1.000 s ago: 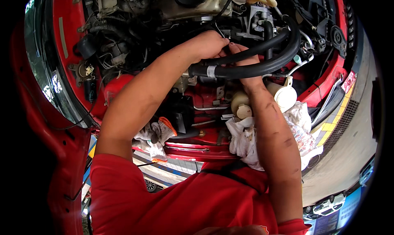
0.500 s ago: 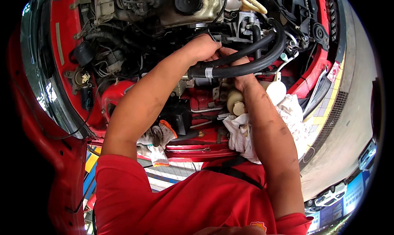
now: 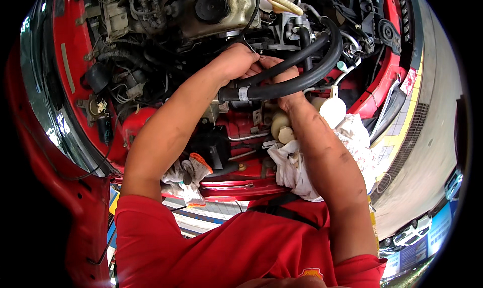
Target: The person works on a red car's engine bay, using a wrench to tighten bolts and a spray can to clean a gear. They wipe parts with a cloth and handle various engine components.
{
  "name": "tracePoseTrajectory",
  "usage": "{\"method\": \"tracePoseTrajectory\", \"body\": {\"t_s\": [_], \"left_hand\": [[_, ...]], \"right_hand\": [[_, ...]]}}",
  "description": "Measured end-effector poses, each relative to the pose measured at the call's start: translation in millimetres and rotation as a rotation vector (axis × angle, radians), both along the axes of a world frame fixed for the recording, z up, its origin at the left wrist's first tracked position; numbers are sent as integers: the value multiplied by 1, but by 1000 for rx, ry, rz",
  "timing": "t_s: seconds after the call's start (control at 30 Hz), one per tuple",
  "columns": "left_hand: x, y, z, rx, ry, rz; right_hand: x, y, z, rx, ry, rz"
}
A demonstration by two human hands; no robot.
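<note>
My left hand point(image 3: 240, 61) is deep in the engine bay with its fingers curled together, beside a thin metal piece point(image 3: 251, 49) below the engine's valve cover point(image 3: 196, 24). My right hand point(image 3: 276, 72) reaches under two thick black hoses point(image 3: 282, 92), its fingertips meeting those of my left. What the fingers hold is too small and hidden to make out. The lower hose carries a white band point(image 3: 244, 93) and crosses over my right wrist.
Stained gloves point(image 3: 186, 177) lie at the front left, white rags point(image 3: 297, 170) at the front right. Cream reservoirs point(image 3: 329, 107) sit beside my right forearm. The red bodywork point(image 3: 370, 99) rims the bay; a black box point(image 3: 206, 147) sits between my forearms.
My hands stay together at the same place under the valve cover, with slight finger movement. The engine bay has shifted a little to the left in the picture as the view moved.
</note>
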State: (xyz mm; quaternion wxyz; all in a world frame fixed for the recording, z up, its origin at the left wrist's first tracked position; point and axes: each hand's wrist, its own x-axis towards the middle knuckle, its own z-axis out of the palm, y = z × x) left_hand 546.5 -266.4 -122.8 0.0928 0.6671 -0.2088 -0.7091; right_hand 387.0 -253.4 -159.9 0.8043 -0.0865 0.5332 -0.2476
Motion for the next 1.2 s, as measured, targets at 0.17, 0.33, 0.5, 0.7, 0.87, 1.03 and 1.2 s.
{"method": "tracePoseTrajectory", "body": {"t_s": [0.17, 0.33, 0.5, 0.7, 0.87, 1.03, 1.2], "left_hand": [[9, 4, -8, -26, 142, 19], [6, 2, 4, -21, 170, 117], [7, 4, -4, -36, 181, 82], [9, 8, -4, -86, 90, -98], [40, 25, 23, -289, -180, -432], [66, 65, 33, -289, -437, -93], [65, 59, 18, -335, -611, -261]], "right_hand": [[2, 2, -3, -81, 72, 0], [3, 0, 0, -140, 103, 52], [3, -2, 6, -188, 175, 127], [-5, 6, 3, -204, 235, 223], [-7, 15, -18, -336, 199, 229], [-5, 13, 5, -143, 53, 204], [-11, 3, 6, -4, -124, 437]]}}
